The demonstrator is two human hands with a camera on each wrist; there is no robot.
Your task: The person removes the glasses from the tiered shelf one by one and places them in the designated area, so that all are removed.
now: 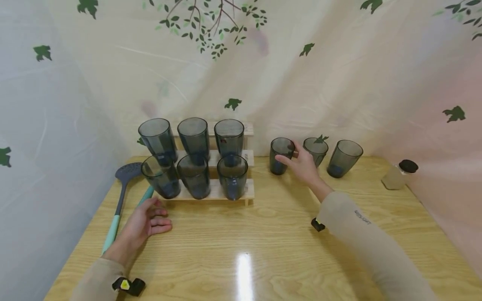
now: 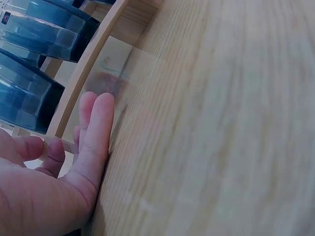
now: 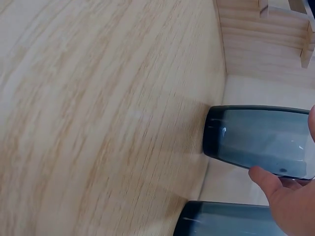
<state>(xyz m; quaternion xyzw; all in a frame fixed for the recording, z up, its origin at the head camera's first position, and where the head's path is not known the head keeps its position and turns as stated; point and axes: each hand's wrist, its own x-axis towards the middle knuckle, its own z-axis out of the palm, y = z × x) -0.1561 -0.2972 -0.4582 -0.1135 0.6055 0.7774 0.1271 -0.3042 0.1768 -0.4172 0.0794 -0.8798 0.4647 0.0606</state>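
Observation:
My right hand (image 1: 304, 167) grips a dark smoky drinking glass (image 1: 278, 164) right of the rack, thumb and fingers on opposite sides near its rim. In the right wrist view this glass (image 3: 256, 137) stands upright on the table. Two similar glasses, one (image 1: 315, 146) partly behind the hand and another (image 1: 343, 159), stand further right. My left hand (image 1: 140, 223) holds nothing, its fingers loosely bent, low over the table at the front left corner of a stepped wooden rack (image 1: 249, 193). Two rows of three glasses stand on the rack, including a front-left one (image 1: 162, 177).
A slotted skimmer (image 1: 123, 184) with a mint handle lies at the left, beside another teal handle (image 1: 147, 195) partly hidden by the left hand. A small jar with a black lid (image 1: 408, 166) sits at the far right. A leaf-printed cloth (image 1: 286, 75) hangs behind the table.

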